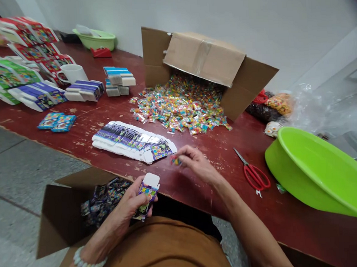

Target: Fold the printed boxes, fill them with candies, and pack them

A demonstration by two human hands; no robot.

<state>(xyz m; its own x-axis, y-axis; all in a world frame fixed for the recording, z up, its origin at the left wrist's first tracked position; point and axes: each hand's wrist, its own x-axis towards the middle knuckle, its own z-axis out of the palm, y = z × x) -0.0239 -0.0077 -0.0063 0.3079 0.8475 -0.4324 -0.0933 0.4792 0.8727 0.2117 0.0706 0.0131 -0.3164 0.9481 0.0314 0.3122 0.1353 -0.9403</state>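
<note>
My left hand (132, 200) is wrapped round a small purple printed carton (146, 194), whose white top flap stands up. To the right, over the table, my right hand (195, 160) pinches a small clear packet of colourful candy (175, 160). Just beyond both hands lies a long overlapping row of flat purple cartons (127, 140). Farther back, a heap of candy packets (177, 109) spills onto the table from a cardboard box (204, 55) lying on its side.
Red-handled scissors (255, 175) and a green basin (308, 178) are on the right. An open box (59, 217) of dark packets stands below the table edge at left. Back left are stacked red cartons (36, 37), a white mug (73, 73) and blue packs (58, 121).
</note>
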